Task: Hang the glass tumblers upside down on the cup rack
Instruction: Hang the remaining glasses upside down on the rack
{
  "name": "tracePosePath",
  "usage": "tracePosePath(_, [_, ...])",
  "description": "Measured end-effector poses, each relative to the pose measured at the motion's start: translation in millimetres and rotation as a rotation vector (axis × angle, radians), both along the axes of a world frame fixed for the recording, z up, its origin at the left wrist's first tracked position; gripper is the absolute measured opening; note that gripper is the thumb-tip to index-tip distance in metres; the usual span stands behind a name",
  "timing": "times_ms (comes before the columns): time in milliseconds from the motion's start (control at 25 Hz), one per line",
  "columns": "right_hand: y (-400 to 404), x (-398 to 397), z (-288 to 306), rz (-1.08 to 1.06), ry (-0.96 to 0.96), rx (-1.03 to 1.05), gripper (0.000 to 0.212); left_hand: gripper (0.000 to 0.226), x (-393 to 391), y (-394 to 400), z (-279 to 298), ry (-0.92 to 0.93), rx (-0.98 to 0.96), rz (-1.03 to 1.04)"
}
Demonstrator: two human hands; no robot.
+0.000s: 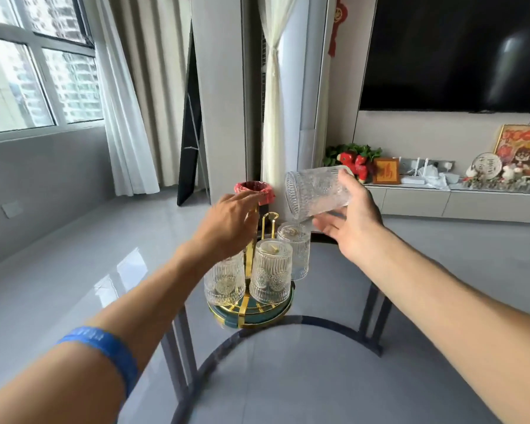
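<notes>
A gold cup rack with a round teal base (276, 313) stands on the glass table. Three ribbed glass tumblers hang upside down on it: one at the left (224, 281), one in front (270, 275), one at the back right (296, 249). My right hand (354, 221) holds a fourth tumbler (315, 191) on its side above the rack, its base pointing left. My left hand (230, 221) rests over the rack's top, fingers around the gold post; the grip itself is partly hidden.
The round glass table (318, 377) has a dark frame beneath it. A small bin with a red liner (253, 191) stands on the floor behind the rack. A TV cabinet with ornaments (471, 194) runs along the right wall.
</notes>
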State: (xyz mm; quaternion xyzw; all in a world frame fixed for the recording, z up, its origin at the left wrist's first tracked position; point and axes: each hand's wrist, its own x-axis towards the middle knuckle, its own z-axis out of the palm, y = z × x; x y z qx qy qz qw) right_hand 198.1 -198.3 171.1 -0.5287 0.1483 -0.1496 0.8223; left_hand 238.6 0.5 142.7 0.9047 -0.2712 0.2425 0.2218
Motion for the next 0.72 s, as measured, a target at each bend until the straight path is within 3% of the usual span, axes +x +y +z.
tracePosePath(120, [7, 39, 6, -0.122, -0.028, -0.296, 0.041, 0.037, 20, 2, 0, 0.159, 0.018, -0.042])
tracePosePath(320, [26, 86, -1, -0.194, -0.011, -0.809, 0.039, 0.033, 28, 15, -8, 0.157, -0.077, -0.082])
tracePosePath(440, [31, 100, -17, -0.112, -0.027, -1.067, 0.037, 0.030, 30, 14, -10, 0.154, -0.102, -0.097])
tracePosePath(560, [34, 110, -24, -0.004, -0.035, -1.149, 0.034, 0.035, 31, 16, -11, 0.172, -0.130, -0.106])
tracePosePath(720, [35, 119, -39, 0.183, 0.054, -1.402, 0.029, 0.052, 30, 23, -6, 0.231, -0.096, -0.100])
